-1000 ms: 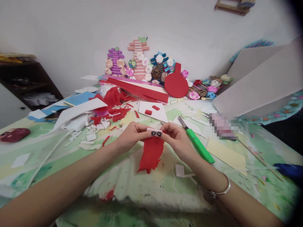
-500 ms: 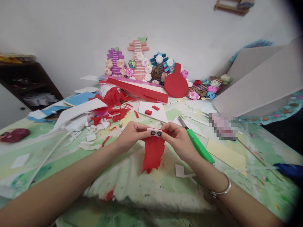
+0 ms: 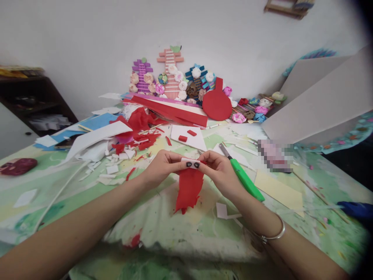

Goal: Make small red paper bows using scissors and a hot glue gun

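Two hands at a littered table [image 3: 157, 221]; clock positions are read from the hands as dial centre. The left hand [image 3: 160, 167] and right hand [image 3: 220, 171] meet at the centre, the fingers of both pinching a small white piece [image 3: 186, 160] at the upper end of a red sheet [image 3: 189, 188]. The thumbs lie nearly side by side on the white piece; the red sheet extends toward 6 o'clock, its far edge ragged. At 3 o'clock, just beside the right hand, a green-handled cutter [image 3: 246, 179]. At 12 o'clock, a white board [image 3: 196, 140] bearing two small red blocks [image 3: 183, 138]. At 10 o'clock, red scraps [image 3: 148, 142]. Near 1 o'clock, farther off, a red round-bodied cutout [image 3: 217, 104]. At 5 o'clock, a white square [image 3: 221, 210].
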Available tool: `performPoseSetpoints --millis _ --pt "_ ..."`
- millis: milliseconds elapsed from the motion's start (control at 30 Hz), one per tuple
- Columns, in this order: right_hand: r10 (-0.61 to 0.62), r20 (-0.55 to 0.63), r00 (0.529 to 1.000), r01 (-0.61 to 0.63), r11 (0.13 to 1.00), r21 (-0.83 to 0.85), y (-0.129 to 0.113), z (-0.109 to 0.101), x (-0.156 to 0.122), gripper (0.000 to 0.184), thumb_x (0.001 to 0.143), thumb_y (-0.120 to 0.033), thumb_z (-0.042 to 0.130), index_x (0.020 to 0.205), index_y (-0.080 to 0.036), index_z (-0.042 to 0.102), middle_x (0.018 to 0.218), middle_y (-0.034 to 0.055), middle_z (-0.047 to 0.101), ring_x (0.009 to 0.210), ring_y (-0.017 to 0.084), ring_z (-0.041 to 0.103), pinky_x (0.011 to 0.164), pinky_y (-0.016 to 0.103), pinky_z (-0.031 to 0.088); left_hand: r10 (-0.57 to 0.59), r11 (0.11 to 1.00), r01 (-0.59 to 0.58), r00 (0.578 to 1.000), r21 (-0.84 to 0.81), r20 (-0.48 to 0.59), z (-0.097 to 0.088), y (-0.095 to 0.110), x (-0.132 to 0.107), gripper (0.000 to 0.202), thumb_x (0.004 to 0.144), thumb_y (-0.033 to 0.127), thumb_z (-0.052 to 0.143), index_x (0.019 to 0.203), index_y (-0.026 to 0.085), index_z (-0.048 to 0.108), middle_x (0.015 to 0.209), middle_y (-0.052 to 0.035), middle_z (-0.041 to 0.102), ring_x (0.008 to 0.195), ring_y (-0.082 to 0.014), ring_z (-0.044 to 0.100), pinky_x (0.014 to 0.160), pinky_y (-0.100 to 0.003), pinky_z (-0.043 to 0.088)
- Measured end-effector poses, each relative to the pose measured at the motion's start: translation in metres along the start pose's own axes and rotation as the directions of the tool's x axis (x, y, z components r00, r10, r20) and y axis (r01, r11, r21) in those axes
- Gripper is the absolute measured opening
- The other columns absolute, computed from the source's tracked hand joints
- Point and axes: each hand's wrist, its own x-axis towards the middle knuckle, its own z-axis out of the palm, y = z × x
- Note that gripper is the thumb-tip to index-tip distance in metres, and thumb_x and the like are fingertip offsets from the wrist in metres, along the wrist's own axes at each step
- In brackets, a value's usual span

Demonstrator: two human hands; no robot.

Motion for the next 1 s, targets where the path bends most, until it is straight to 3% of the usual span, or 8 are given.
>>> performPoseSetpoints --millis 400,667,1000 --pt "-0.019 -0.003 1.000 0.019 0.998 0.056 0.003 -0.001 0.000 0.014 0.077 -0.028 0.067 0.085 -0.019 0.059 0.076 -0.0003 0.061 0.069 0.012 0.055 0.063 0.025 0.044 -0.029 0.992 0.031 0.999 -0.119 0.019 -0.006 -0.012 0.005 0.025 0.070 0.030 0.077 0.091 0.015 0.077 0.083 -0.0082 0.076 0.071 -0.0178 0.069 0.066 -0.026 0.055" --pt "-0.063 -0.019 0.998 0.063 0.998 -0.002 0.006 -0.003 0.000 0.012 0.078 -0.026 0.067 0.086 -0.019 0.061 0.077 0.0001 0.061 0.067 0.012 0.055 0.060 0.025 0.045 -0.028 0.980 0.037 0.998 -0.198 0.050 -0.005 -0.010 0.005 0.021 0.068 0.024 0.079 0.087 0.016 0.077 0.081 -0.0062 0.076 0.072 -0.0160 0.069 0.069 -0.024 0.055" --pt "-0.086 -0.014 0.996 0.087 0.985 0.149 0.005 -0.002 0.000 0.006 0.078 -0.022 0.068 0.082 -0.020 0.064 0.085 0.0010 0.064 0.073 0.012 0.061 0.063 0.025 0.049 -0.030 0.950 0.056 0.996 -0.307 0.089 -0.009 -0.009 0.006 0.025 0.066 0.019 0.079 0.091 0.018 0.077 0.084 -0.0053 0.076 0.074 -0.0166 0.070 0.068 -0.025 0.056"
